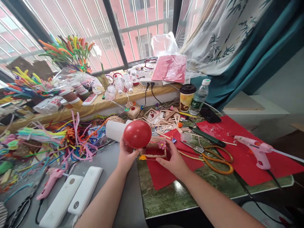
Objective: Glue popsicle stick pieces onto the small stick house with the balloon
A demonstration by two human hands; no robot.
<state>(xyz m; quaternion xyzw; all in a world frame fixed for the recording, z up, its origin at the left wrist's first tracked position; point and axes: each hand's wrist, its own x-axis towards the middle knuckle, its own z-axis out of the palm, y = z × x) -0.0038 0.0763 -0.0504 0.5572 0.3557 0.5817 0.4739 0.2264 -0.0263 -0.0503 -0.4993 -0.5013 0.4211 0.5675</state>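
Note:
My left hand is closed under a red balloon and holds it up over the table. Right beside the balloon, my right hand grips a small frame built of wooden craft sticks, with a little pink flower on its upper corner. The frame sits just under and to the right of the balloon, above a red sheet on the green marble-look table. A white roll lies right behind the balloon.
Orange-handled scissors and a pink glue gun lie on red felt at the right. Loose craft sticks, a coffee cup and a water bottle stand behind. Pipe cleaners, another glue gun and two white power banks fill the left.

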